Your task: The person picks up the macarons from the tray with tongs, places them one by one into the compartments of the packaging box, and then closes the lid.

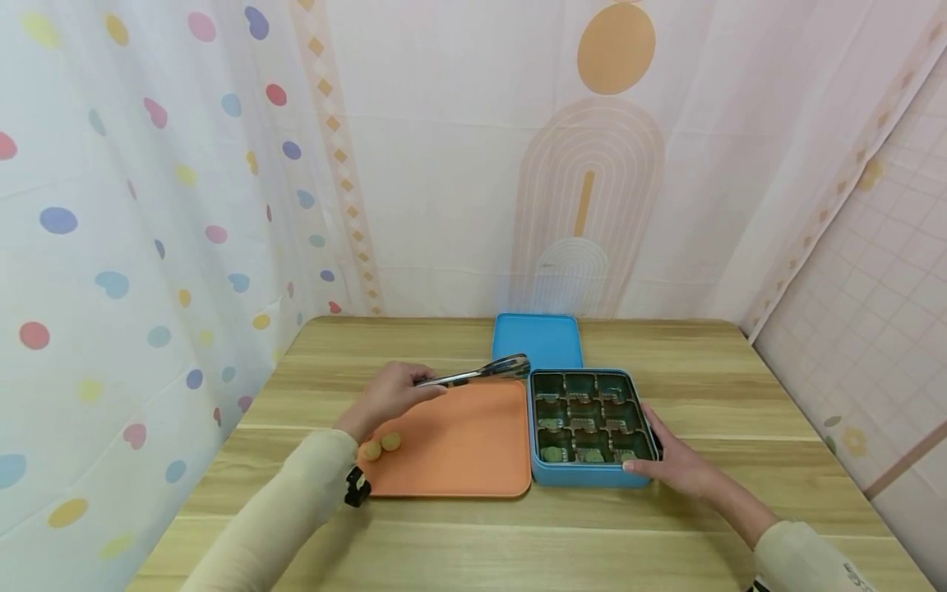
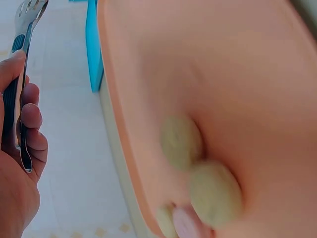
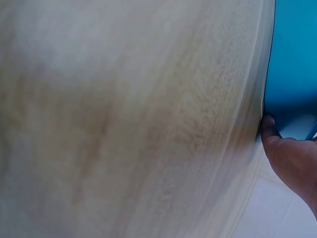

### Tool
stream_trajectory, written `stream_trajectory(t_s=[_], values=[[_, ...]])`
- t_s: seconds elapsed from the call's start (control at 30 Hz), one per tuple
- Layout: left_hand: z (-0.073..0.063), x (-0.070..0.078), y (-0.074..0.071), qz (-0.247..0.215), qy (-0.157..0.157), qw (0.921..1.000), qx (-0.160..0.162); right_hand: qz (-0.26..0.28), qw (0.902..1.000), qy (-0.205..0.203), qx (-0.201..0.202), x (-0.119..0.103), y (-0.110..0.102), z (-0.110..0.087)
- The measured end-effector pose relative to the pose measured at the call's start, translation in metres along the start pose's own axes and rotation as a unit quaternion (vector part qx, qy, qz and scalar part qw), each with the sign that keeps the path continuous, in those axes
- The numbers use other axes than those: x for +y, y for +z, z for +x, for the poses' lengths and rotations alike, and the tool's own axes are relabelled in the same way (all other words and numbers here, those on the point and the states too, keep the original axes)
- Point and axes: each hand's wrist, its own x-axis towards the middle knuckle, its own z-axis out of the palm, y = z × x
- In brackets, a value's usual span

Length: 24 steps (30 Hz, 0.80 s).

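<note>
Over the back left of the orange tray (image 1: 466,448), my left hand (image 1: 392,395) holds metal tongs (image 1: 473,376), whose tips point right toward the box. The left wrist view shows the fingers curled round the tongs (image 2: 22,94). Round pale yellow-green pieces (image 2: 215,193) lie on the tray below that hand, with a pinkish piece (image 2: 188,223) partly cut off. My right hand (image 1: 676,464) grips the front right corner of a blue box (image 1: 592,474), thumb at the front rim. A dark divided insert (image 1: 584,407) fills the box; greenish pieces (image 1: 594,455) sit in its front compartments.
A blue lid-like square (image 1: 538,341) lies behind the tray and box. The wooden table (image 1: 473,543) extends in front and to both sides. Patterned curtains (image 1: 444,164) hang along its back and left.
</note>
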Motion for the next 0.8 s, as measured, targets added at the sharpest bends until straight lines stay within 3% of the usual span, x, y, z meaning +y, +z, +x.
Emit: stream_trajectory(t_s=[0.43, 0.8], values=[[0.029, 0.043, 0.041, -0.018, 0.034, 0.9981, -0.048, 0.010, 0.9999, -0.001, -0.002, 0.000, 0.000, 0.000], [0.036, 0.051, 0.062, -0.006, 0.074, 0.9949, -0.067, 0.012, 0.9999, -0.005, 0.000, 0.001, -0.001, 0.001]])
